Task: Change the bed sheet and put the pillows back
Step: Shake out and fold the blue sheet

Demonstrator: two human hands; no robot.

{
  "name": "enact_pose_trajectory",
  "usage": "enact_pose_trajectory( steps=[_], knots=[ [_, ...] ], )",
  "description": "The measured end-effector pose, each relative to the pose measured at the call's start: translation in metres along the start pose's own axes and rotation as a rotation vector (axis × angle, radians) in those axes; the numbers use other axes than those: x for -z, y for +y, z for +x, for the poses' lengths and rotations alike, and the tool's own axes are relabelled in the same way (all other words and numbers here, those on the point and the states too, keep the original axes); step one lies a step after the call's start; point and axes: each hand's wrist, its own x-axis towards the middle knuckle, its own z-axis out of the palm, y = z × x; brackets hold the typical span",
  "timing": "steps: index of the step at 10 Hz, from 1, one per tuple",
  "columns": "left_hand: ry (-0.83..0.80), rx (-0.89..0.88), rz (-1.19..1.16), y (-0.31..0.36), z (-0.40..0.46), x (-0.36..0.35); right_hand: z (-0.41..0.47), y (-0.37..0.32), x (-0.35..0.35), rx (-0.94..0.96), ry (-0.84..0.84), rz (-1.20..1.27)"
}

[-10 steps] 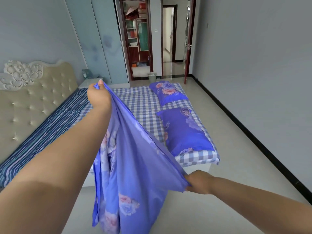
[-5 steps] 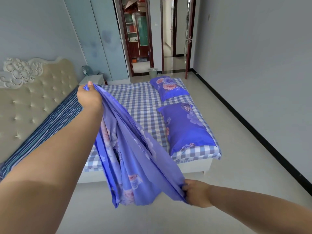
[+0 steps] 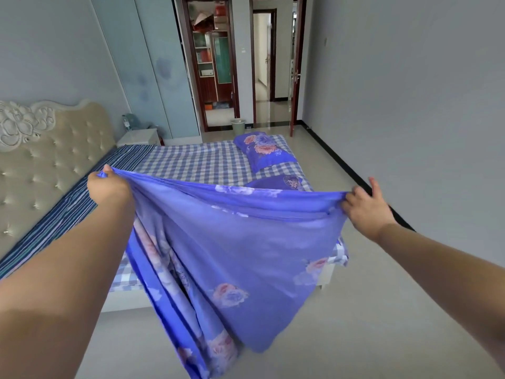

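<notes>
So both arms are stretched out in front, holding up a blue flowery sheet point(image 3: 240, 242) by its top edge. The left hand point(image 3: 109, 188) has a bunched corner gripped in a closed fist, thumb on top. The right hand point(image 3: 364, 205) pinches the other end of that edge with a couple of fingers, while its other fingers stick out straight. The edge runs fairly taut between the two hands, and the rest of the sheet hangs down in loose folds in front of the bed's near corner, with the bottom part dangling above the floor point(image 3: 382, 324).

Behind it, the bed point(image 3: 191, 162) has a blue-and-white checked cover on, with a dark striped strip point(image 3: 68, 206) along the padded headboard point(image 3: 46, 160). Two matching flowery pillows sit on the right side of the bed: the far pillow point(image 3: 263, 150) in full view, the near pillow point(image 3: 281, 183) mostly hidden behind the sheet. A small bin point(image 3: 238, 125) stands by the doorway.
</notes>
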Motion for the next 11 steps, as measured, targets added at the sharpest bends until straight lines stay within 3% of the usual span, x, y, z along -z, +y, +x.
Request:
enact_pose_trajectory(
  steps=[1, 2, 3, 5, 6, 7, 8, 9, 10, 11],
  knots=[
    [0.006, 0.003, -0.001, -0.005, -0.001, 0.000, 0.023, 0.018, 0.018, -0.227, -0.041, 0.146],
    [-0.019, 0.015, -0.021, -0.004, -0.008, -0.002, 0.036, 0.033, 0.027, -0.450, -0.235, 0.237],
    [-0.035, 0.024, -0.032, -0.005, -0.015, -0.004, 0.043, 0.044, 0.031, -0.565, -0.317, 0.320],
    [-0.056, 0.080, -0.111, -0.014, -0.016, -0.005, 0.044, 0.033, 0.019, -0.627, -0.252, 0.512],
    [-0.083, 0.099, -0.093, -0.017, -0.018, -0.002, 0.047, 0.025, 0.017, -0.630, -0.386, 0.488],
    [-0.117, 0.134, -0.025, -0.021, -0.019, 0.002, 0.048, 0.021, 0.009, -0.683, -0.440, 0.679],
    [-0.061, 0.180, -0.028, -0.024, -0.016, 0.010, 0.052, 0.020, 0.001, -0.733, -0.384, 0.976],
    [-0.055, 0.191, -0.034, -0.028, -0.019, 0.018, 0.048, 0.009, 0.012, -0.906, -0.355, 1.587],
    [-0.058, 0.180, -0.042, -0.027, -0.027, 0.018, 0.053, -0.006, 0.011, -1.084, -0.260, 1.724],
    [-0.058, 0.195, -0.053, -0.027, -0.030, 0.017, 0.061, -0.022, 0.019, -1.065, -0.228, 1.615]
  ],
)
